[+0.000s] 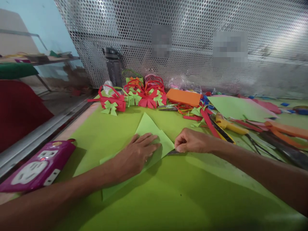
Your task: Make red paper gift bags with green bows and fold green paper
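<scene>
A sheet of light green paper (144, 123), folded over to a point at the top, lies on the green tabletop. My left hand (141, 150) presses flat on it, fingers stretched out. At the paper's right corner my right hand (184, 141) is closed, thumb and fingers pinched together. From under that hand a thin dark blade (173, 152) sticks out along the paper's lower right edge; its handle is hidden in my fist.
A purple power strip (39, 166) sits at the left edge. Small red paper baskets (116, 102) with green bows stand at the back near a dark bottle (114, 69). An orange block (184, 96), a yellow glue gun (229, 125) and paper strips lie back right, before a perforated metal panel (192, 19).
</scene>
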